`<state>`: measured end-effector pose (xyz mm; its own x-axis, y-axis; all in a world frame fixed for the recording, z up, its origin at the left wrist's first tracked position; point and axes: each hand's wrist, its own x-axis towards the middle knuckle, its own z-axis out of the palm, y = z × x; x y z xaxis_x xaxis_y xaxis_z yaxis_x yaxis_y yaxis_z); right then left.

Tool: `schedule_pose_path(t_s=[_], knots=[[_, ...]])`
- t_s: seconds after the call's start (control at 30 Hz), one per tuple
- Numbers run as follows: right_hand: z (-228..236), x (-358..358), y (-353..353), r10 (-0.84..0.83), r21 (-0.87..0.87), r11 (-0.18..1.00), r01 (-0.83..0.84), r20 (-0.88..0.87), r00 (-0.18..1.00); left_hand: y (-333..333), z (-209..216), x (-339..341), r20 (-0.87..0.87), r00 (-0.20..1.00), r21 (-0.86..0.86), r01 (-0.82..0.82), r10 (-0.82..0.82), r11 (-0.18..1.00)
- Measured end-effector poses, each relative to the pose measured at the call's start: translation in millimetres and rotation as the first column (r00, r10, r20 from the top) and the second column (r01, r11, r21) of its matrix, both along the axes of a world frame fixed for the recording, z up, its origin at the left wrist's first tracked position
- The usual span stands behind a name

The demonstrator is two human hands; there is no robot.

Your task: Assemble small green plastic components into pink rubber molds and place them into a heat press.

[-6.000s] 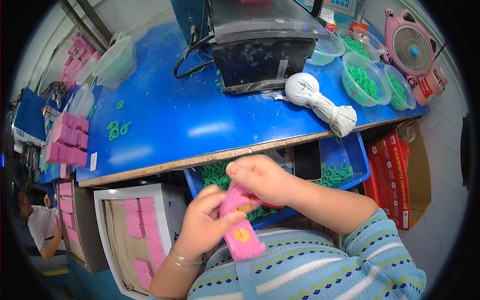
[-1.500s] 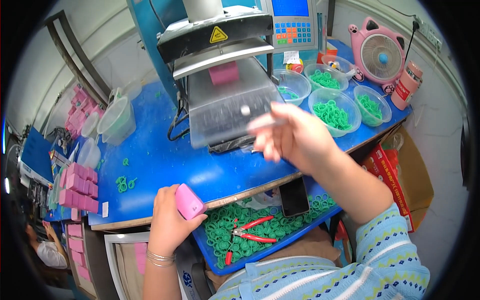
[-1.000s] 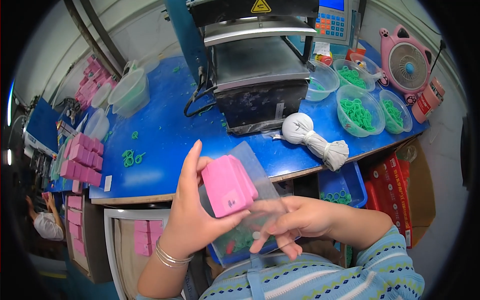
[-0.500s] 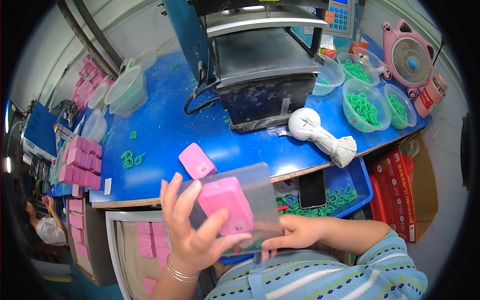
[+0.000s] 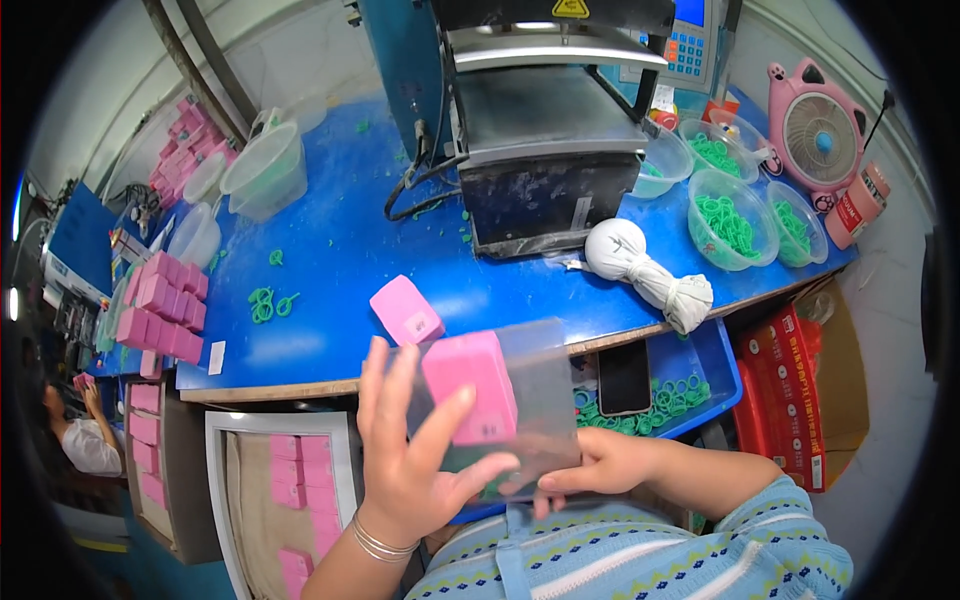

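1. While the blue tabletop (image 5: 340, 300) spreads across your view, the black press (image 5: 555, 190) stands back from its front edge, jaws apart, with a white cloth bundle (image 5: 645, 270) lying beside it toward the tabletop's front-right stretch.
2. Below the front edge, on the right, the blue tray (image 5: 728, 365) juts out, holding green rings (image 5: 680, 398).
3. Your clear sheet (image 5: 545, 365) is up in front of you, its upper part overlapping the front edge in view.
4. Your right hand (image 5: 605, 462) pinches the sheet at its lower right corner.
5. Your left hand (image 5: 415, 475) has its fingers spread, not wrapped round anything; I can't tell how firmly it presses.
6. The pink block (image 5: 468, 375) shows at the sheet's middle, just past your left fingertips and well up from your right-hand pinch; whether it is before or behind the sheet is unclear.
7. The loose block (image 5: 408, 308) lies on the tabletop near the front edge; a second ago pink blocks sat stacked in your left hand, so I judge the stack is parted and you now handle one block with the sheet.
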<state>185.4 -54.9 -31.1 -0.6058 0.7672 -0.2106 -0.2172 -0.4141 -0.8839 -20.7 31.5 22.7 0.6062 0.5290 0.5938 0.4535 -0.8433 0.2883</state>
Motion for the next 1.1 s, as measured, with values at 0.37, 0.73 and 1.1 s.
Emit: schedule_pose_path(t_s=[0.37,0.73,1.1], knots=[[118.9,59.7,9.6,-0.247,-0.212,0.968,0.135,-0.695,0.676,67.4,-34.0,2.2,0.070,0.930,-0.241,-0.336,0.361,0.911],[130.3,98.4,82.1,-0.223,-0.081,0.972,0.220,-0.600,0.768,76.0,-39.2,1.4,0.079,0.936,-0.176,-0.324,0.342,0.929],[110.6,98.7,103.9,-0.662,0.251,0.671,0.697,-0.221,0.716,75.8,-43.1,0.8,0.059,0.933,-0.163,-0.342,0.355,0.926]])
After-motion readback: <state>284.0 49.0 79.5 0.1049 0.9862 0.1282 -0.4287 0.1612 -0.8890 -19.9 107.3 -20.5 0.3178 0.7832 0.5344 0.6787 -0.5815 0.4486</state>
